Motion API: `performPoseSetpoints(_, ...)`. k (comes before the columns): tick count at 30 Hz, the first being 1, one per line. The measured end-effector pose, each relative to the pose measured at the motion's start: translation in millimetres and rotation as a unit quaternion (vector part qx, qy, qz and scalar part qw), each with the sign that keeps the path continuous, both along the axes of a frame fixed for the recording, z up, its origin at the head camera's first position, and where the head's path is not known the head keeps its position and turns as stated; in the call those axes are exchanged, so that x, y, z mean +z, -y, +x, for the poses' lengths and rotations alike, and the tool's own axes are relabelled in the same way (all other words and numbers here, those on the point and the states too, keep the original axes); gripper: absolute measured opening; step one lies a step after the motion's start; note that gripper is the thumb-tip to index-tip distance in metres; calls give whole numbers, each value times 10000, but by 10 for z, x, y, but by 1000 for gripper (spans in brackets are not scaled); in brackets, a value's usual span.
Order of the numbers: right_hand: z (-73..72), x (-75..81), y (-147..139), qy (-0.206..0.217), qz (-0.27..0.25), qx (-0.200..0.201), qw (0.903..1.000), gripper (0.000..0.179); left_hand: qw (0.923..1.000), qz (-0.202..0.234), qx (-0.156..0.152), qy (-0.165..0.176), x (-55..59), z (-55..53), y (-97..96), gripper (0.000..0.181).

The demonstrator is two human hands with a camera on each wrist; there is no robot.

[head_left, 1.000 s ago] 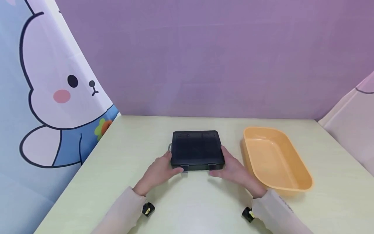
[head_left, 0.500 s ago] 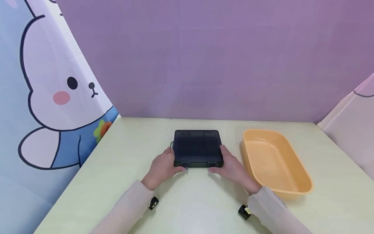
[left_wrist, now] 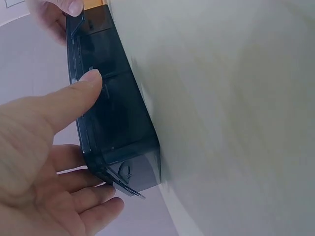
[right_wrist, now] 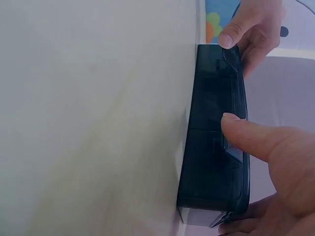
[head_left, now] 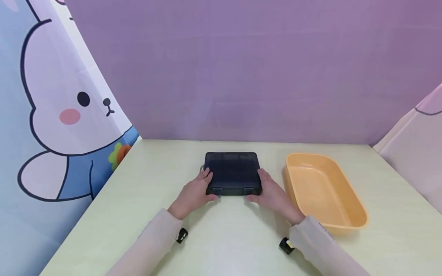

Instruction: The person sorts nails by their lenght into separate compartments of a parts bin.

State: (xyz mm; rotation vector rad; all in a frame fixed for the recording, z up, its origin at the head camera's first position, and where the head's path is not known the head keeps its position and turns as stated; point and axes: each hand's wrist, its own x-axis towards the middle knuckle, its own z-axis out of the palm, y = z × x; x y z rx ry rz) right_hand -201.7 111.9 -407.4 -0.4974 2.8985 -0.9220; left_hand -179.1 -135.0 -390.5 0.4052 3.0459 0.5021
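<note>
A dark, see-through plastic storage box (head_left: 233, 172) with a lid lies flat on the table, its two latches facing me. On its left end is a thin handle (left_wrist: 123, 182), best seen in the left wrist view. My left hand (head_left: 193, 195) holds the front left corner, thumb on the front wall and fingertips over the lid's left edge. At the opposite corner my right hand (head_left: 274, 193) grips the box, thumb by the right latch (right_wrist: 232, 151) and fingers along the right side. That latch stands out from the wall in the right wrist view. Lid dividers show faintly.
A yellow-orange plastic tub (head_left: 326, 191) stands on the pale table (head_left: 228, 237) to the right, close beside my right forearm. A purple cloth backdrop (head_left: 241, 69) rises behind the table, and a cartoon-printed cloth (head_left: 83, 161) hangs at the left.
The box has slid slightly away from me with both hands on it. My left fingertips have moved from the box's left side up onto the lid's edge. The tub stays put.
</note>
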Motion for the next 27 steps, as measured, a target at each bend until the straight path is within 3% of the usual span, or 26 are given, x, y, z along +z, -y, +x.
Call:
performPoseSetpoints(8,25,23,55,-165,377,500,9979,90,9997,-256,-18,-61,-17,-25,1,80)
performPoseSetpoints(15,33,34,91,-452,1299,725,9878,89,9981,-527,-115,-280,14,-50,-20,79)
performPoseSetpoints(22,53,-9,124,-633,1544,612,9841,82,9963,-747,-95,-419,19,-68,-46,77)
performPoseSetpoints(27,54,-28,144,-1012,1742,431,9785,77,9949,-868,-36,-505,20,-83,-70,76)
